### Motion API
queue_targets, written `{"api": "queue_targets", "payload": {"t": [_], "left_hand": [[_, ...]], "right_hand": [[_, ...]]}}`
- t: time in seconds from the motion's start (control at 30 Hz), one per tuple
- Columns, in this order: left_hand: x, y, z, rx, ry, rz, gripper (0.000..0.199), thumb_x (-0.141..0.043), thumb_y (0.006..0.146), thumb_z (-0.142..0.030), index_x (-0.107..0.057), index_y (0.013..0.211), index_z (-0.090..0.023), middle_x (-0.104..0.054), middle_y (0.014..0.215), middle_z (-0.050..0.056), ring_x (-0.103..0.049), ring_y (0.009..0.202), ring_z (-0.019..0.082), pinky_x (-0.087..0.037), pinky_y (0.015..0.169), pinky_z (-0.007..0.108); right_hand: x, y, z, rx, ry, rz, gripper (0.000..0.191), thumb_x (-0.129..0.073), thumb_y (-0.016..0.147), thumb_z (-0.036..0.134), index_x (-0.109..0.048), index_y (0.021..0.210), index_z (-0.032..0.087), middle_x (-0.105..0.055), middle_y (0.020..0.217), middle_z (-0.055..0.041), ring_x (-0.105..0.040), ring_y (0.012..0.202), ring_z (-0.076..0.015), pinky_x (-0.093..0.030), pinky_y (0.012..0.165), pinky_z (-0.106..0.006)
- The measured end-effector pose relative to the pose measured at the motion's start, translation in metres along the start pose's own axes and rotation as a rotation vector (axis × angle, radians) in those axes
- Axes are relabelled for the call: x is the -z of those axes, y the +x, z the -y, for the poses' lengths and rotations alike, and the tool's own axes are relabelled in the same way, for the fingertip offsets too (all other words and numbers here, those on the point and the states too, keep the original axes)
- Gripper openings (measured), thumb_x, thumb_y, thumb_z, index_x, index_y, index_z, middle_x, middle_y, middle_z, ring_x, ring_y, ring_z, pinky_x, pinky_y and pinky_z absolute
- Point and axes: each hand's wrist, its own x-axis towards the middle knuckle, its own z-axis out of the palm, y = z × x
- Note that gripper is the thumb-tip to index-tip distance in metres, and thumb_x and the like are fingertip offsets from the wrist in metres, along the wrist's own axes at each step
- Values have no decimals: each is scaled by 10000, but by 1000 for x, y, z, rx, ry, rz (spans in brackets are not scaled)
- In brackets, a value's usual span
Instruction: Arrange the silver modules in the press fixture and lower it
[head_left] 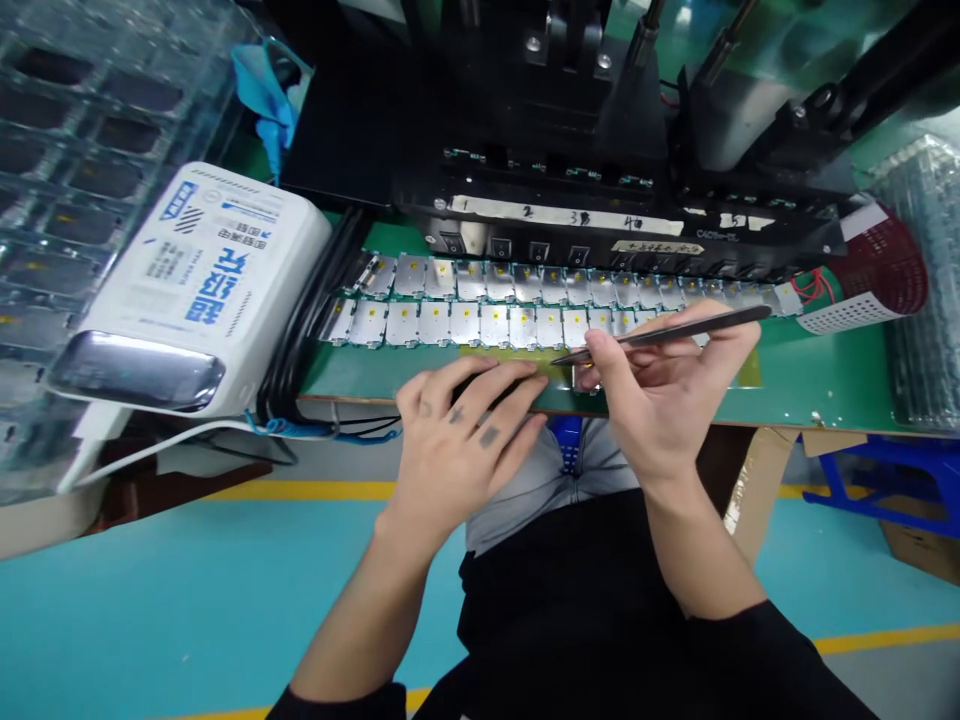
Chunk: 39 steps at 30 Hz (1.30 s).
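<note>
Dark tweezers (675, 328) lie across my right hand (660, 390), which is closed on them. Their tips point left, just above a strip of yellow tape (491, 355) on the green bench top. A small metal-faced piece (585, 378) shows beneath the fingers of that hand; whether they grip it I cannot tell. My left hand (469, 430) rests at the bench's front edge, fingers stretched over the tape, with nothing visible in it. Beyond both hands run two rows of circuit boards with silver shields (465, 323), many bearing a small yellow mark.
A black machine (555, 215) with numbered switches stands behind the boards. At left are a white power bank (195, 285), black cables (292, 340) and stacked clear trays (90, 130). More trays (926, 290) and a dark red perforated sheet (892, 265) sit at right.
</note>
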Motion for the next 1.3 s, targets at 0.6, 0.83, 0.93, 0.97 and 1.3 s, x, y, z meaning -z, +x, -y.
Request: {"api": "queue_targets", "payload": {"t": [0.6,0.83,0.93,0.97,1.3], "left_hand": [[2,1,1,-4,-12,-1,302,-675,890,-263,-631,1185,-221,-746,1090,52,-599,1055,284,-387,845,449],[3,3,1,-5,-7,11,283,-662,902,-258,-631,1181,-218,-743,1102,48,-602,1062,283,-396,853,451],[8,2,3,-16,-15,44,296,-663,902,-247,-629,1193,-207,-733,1134,59,-598,1072,300,-412,869,469],[9,2,4,-19,-18,58,300,-662,902,-241,-627,1198,-205,-728,1146,64,-596,1079,304,-418,878,475],[-13,27,-50,-151,-90,103,307,-626,936,-327,-638,1220,-210,-688,1282,27,-495,1225,307,-338,1021,489]], "right_hand": [[0,1,1,-11,4,-4,417,-748,831,276,-356,972,298,-516,807,75,-627,506,-74,-581,445,-190],[1,-1,13,-63,150,-13,409,-722,834,170,-364,978,304,-540,746,97,-635,520,-91,-586,477,-235],[14,5,23,-56,180,-79,417,-727,826,144,-364,960,299,-544,716,108,-613,487,-82,-558,443,-223],[22,9,23,-56,184,-120,428,-737,820,147,-361,958,297,-544,735,107,-610,483,-78,-556,436,-223],[98,41,-33,-213,115,-86,529,-801,782,310,-298,948,286,-565,613,138,-572,358,-106,-444,285,-177]]}}
